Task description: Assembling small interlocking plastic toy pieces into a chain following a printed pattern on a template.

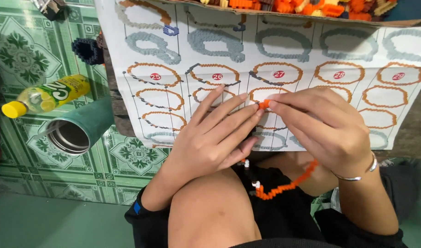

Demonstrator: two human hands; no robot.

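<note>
My left hand point(215, 138) and my right hand point(325, 128) meet over the lower middle of a white sheet point(403, 133). Their fingertips pinch a small orange bead piece point(264, 104) at the end of an orange bead strand point(284, 186). The strand hangs down behind my hands and lies across my lap, with a few white and dark beads near its lower bend. A silver bangle point(362, 173) sits on my right wrist. The sheet carries rows of finished bead loops, orange with grey above and pale blue-grey higher up.
A pile of loose orange and yellow beads point(311, 7) sits in a box at the top edge. On the green patterned floor at left lie a yellow-capped drink bottle point(47, 95), an open teal metal flask point(77, 131) and a dark bead loop point(87, 50).
</note>
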